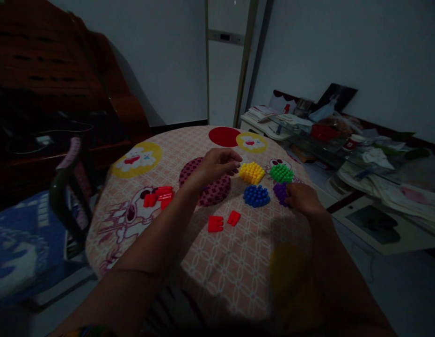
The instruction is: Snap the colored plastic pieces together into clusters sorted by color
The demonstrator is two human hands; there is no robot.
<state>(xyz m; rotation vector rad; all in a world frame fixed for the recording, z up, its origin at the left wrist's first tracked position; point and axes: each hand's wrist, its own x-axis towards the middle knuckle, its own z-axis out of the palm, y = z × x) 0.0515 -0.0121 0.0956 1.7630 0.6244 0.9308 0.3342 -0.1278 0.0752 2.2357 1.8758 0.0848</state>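
My right hand (303, 199) is closed at the right side of a purple knobby plastic cluster (280, 193), its fingertips against it. Over the dark pink checked round patch (214, 192), my left hand (221, 166) hovers with fingers loosely bent and apart, nothing seen in it. Just right of its fingertips lies a yellow knobby cluster (251, 173). A blue cluster (256, 195) sits nearer to me, and a green one (281, 173) lies beyond the purple. Two red plastic pieces (215, 223) lie in front; more red pieces (164, 194) are partly behind my left forearm.
A patterned cloth covers the round table (217, 267). At the left stands a chair (72, 187), with a wooden bench (108, 103) behind it. To the right, a cluttered glass-topped cabinet (308, 135) holds papers, bags and a cup (353, 142).
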